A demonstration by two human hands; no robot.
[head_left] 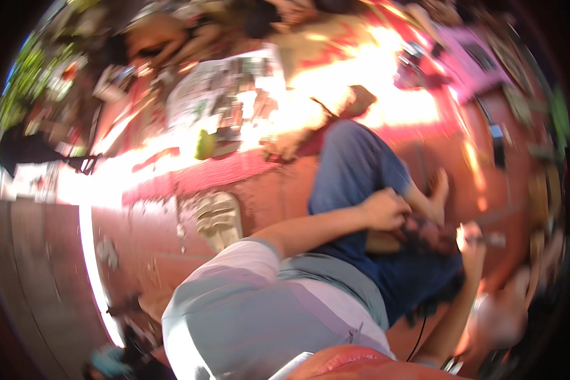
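I sit on the reddish tiled floor with my legs bent in blue jeans. Over my lap lies a dark reddish-brown lumpy piece (pixel 426 234), smeared by motion, so its kind and material are unclear. My left hand (pixel 386 209) is closed at its near left end, knuckles up. At its right end my right hand (pixel 471 244) is closed, brightly lit by the sun. A short greyish bar-like thing (pixel 495 240) sticks out to the right beside that hand; whether the fingers hold it or the lumpy piece I cannot tell.
A cream strapped sandal (pixel 220 220) lies left of my knee. Beyond it are a red mat (pixel 202 177), a printed paper sheet (pixel 187 101) bearing several blurred items, and a green rounded thing (pixel 204 145). Other people sit at the far side. A black cable (pixel 418 341) runs beside my right forearm.
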